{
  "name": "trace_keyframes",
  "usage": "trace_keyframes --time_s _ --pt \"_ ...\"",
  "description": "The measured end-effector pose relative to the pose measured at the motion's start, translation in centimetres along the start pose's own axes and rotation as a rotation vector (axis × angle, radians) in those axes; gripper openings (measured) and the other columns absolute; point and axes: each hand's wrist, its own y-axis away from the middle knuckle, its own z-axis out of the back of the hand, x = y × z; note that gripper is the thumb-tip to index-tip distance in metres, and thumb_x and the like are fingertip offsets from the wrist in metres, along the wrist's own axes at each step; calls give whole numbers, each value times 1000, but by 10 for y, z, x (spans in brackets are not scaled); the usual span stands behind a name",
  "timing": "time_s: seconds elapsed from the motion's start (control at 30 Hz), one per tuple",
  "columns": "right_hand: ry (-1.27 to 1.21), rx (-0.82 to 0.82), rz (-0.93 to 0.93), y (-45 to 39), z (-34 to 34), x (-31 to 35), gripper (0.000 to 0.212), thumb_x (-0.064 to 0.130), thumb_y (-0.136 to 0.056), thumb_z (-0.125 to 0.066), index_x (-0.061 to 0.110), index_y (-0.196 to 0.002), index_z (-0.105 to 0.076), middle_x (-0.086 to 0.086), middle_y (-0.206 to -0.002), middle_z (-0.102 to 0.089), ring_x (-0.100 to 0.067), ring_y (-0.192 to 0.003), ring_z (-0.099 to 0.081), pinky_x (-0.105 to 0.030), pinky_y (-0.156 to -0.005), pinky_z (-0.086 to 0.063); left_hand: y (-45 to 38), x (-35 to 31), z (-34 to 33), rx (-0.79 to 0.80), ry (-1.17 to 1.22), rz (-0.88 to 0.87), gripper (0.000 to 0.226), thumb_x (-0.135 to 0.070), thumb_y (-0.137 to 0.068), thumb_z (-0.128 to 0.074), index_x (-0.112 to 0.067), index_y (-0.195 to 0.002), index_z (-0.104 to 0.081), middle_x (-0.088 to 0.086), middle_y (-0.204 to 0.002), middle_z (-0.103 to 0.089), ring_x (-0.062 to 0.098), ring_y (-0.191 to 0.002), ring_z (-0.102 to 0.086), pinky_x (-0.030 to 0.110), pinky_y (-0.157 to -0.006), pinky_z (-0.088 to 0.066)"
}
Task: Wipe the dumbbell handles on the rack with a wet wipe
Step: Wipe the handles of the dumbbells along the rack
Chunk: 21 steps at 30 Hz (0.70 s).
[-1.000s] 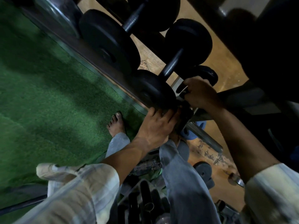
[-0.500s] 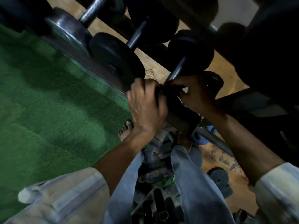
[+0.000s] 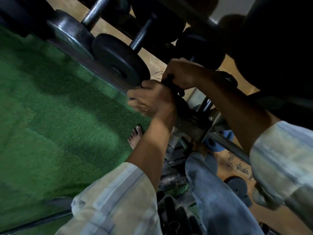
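Gripping the dark dumbbell handle, the right hand has its fingers clamped round it; no wipe shows. Just below, the blurred left hand curls against the dumbbell's plate. Better to twist along the whole grip.

Green turf at left; blue disc on worn brown floor; loose black plate nearby.
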Motion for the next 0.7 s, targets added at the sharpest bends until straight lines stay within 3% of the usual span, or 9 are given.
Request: trace_keyframes --time_s 0.1,0.23,0.27,0.33,0.37,0.47,0.57,0.63,0.7 --pt "-88 -75 20 14 -10 -7 41 -8 -79 -57 18 -100 -82 2 -83 -72 -22 -86 -74 -38 -77 -61 0 1 -2 -16 -41 1 21 -31 -95 -47 -15 -104 -38 17 -119 -47 40 -115 -48 48 -91 -39" --pt "-326 -428 0 56 -44 -16 36 0 -81 -60 18 -105 -80 -9 -96 -79 -25 -89 -75 -42 -78 -59 5 -1 -1 -9 -89 -41 32 -30 -94 -48 -9 -118 -44 17 -118 -48 40 -113 -49 47 -91 -39" --pt "-374 -471 -3 61 -48 -17 38 -2 -81 -62 19 -107 -80 -5 -95 -79 -14 -87 -75 -37 -78 -60 5 -1 -1 -4 -88 -43 32 -30 -94 -48 -9 -118 -44 16 -119 -48 40 -113 -49 47 -91 -38" --pt "-390 -472 11 63 -51 -18 42 -7 -80 -66 22 -107 -81 11 -89 -75 15 -78 -65 -10 -73 -50 5 -1 0 -4 -87 -54 31 -30 -94 -47 -9 -117 -44 16 -119 -48 39 -113 -49 46 -90 -38" --pt "-372 -467 -1 62 -50 -19 44 -8 -79 -67 24 -106 -81 13 -86 -73 17 -74 -62 -4 -70 -44 4 -1 0 -6 -86 -59 31 -29 -94 -47 -9 -117 -44 16 -118 -48 39 -113 -50 46 -90 -38" --pt "-342 -461 -59 61 -47 -18 42 -1 -80 -68 33 -103 -80 7 -93 -77 -3 -82 -69 -19 -79 -53 2 1 -1 -8 -89 -70 29 -29 -93 -48 -10 -115 -44 15 -115 -48 40 -110 -50 48 -90 -40" --pt "-394 -409 -116 69 -44 -12 31 6 -81 -70 23 -105 -81 3 -98 -79 -9 -87 -73 -17 -82 -55 2 3 -2 -15 -98 -90 27 -30 -91 -48 -12 -111 -42 15 -112 -48 41 -108 -50 51 -90 -43" --pt "-435 -388 -198 73 -41 -11 24 24 -81 -73 23 -103 -82 5 -94 -79 -8 -85 -73 -30 -82 -60 3 2 -1 -20 -108 -92 27 -29 -92 -48 -11 -111 -42 14 -112 -48 40 -107 -49 48 -88 -41" --pt "-496 -347 -260 76 -41 -13 39 53 -75 -66 23 -95 -82 5 -85 -78 -7 -80 -73 -31 -75 -59 2 2 -1 -19 -119 -97 27 -28 -92 -49 -11 -111 -43 13 -112 -47 39 -107 -50 46 -87 -39"
